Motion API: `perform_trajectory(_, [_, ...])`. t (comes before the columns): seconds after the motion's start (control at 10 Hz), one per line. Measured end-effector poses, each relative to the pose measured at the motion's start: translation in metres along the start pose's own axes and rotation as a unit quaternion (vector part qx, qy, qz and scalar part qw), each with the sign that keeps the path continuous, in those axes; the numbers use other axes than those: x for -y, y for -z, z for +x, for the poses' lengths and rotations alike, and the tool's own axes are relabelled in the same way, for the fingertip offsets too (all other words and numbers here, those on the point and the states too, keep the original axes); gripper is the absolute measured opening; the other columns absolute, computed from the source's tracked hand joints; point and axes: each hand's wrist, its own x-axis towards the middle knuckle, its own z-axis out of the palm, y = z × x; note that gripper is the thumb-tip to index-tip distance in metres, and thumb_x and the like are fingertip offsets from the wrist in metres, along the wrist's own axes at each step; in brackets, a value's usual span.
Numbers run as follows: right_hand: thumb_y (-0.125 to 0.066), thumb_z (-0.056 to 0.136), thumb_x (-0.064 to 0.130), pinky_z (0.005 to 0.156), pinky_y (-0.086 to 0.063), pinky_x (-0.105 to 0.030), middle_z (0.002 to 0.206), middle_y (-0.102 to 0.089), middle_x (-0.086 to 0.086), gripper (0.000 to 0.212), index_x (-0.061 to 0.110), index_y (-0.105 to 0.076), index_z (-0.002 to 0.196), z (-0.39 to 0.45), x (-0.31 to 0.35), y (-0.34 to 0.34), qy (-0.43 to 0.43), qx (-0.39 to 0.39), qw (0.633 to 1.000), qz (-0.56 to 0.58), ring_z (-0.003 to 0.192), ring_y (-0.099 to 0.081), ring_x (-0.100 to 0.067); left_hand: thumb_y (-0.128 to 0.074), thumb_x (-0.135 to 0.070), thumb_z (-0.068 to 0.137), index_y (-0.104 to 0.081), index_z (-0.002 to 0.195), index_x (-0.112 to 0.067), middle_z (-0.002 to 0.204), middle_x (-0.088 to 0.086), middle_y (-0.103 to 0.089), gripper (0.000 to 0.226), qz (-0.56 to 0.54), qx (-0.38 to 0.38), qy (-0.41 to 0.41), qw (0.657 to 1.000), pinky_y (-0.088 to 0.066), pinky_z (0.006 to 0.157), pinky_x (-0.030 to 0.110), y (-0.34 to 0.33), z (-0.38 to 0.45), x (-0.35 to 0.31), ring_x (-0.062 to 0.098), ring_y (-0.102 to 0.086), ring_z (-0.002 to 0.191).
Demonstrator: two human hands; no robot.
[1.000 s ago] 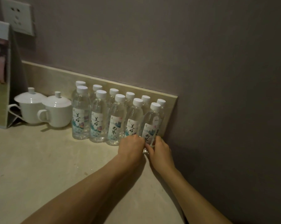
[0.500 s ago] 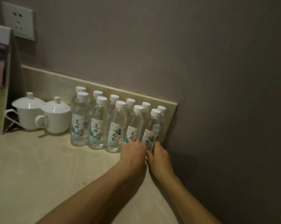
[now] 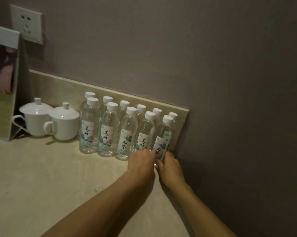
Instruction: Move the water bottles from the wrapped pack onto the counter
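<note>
Standing upright in two rows against the backsplash (image 3: pixel 62 86), eleven white-capped water bottles (image 3: pixel 108 132) are seen on the beige counter (image 3: pixel 41 177). The rightmost front bottle (image 3: pixel 163 137) is flanked at its base by both hands. The left hand (image 3: pixel 141 162) is curled with fingers together at its left side; the right hand (image 3: pixel 170 165) is wrapped against its right side. Full clamping cannot be confirmed, as the light is dim. Two lidded white cups (image 3: pixel 64 124) are noted just left of the rows.
</note>
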Motion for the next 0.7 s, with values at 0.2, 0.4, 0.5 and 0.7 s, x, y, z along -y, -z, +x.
perform_trajectory(0.2, [-0.059, 0.093, 0.034, 0.093, -0.049, -0.038, 0.135, -0.056, -0.008, 0.049, 0.014, -0.044, 0.136, -0.011, 0.01, -0.007, -0.032, -0.038, 0.998, 0.025, 0.122, -0.055, -0.03, -0.061, -0.019, 0.092, -0.064, 0.115, -0.011, 0.111, 0.01, -0.067, 0.025, -0.064, -0.013, 0.002, 0.998, -0.055, 0.087, 0.037, 0.007, -0.012, 0.019, 0.027, -0.065, 0.103])
perform_trajectory(0.4, [-0.059, 0.092, 0.029, 0.097, -0.045, -0.037, 0.142, -0.05, -0.009, 0.062, 0.013, -0.033, 0.146, -0.024, 0.017, -0.005, -0.052, -0.073, 0.996, 0.023, 0.127, -0.051, -0.03, -0.055, -0.026, 0.094, -0.067, 0.105, -0.012, 0.099, 0.009, -0.069, 0.021, -0.122, -0.052, -0.012, 0.991, -0.056, 0.084, 0.04, 0.01, -0.03, 0.033, 0.027, -0.067, 0.093])
perform_trajectory(0.5, [-0.059, 0.091, 0.028, 0.1, -0.045, -0.037, 0.141, -0.051, -0.008, 0.056, 0.015, -0.04, 0.142, -0.039, 0.016, -0.003, -0.038, -0.087, 0.995, 0.033, 0.127, -0.051, -0.028, -0.051, -0.025, 0.096, -0.066, 0.098, -0.011, 0.095, 0.01, -0.068, 0.021, -0.137, -0.055, -0.01, 0.989, -0.056, 0.078, 0.039, 0.011, -0.043, 0.033, 0.029, -0.066, 0.089])
perform_trajectory(0.7, [-0.06, 0.089, 0.028, 0.096, -0.046, -0.037, 0.128, -0.056, -0.008, 0.045, 0.015, -0.049, 0.131, -0.07, 0.02, 0.01, -0.014, -0.075, 0.995, 0.058, 0.115, -0.056, -0.027, -0.045, -0.026, 0.097, -0.066, 0.095, -0.012, 0.097, 0.011, -0.068, 0.025, -0.128, -0.039, 0.024, 0.991, -0.049, 0.073, 0.036, 0.024, -0.07, 0.034, 0.03, -0.065, 0.091])
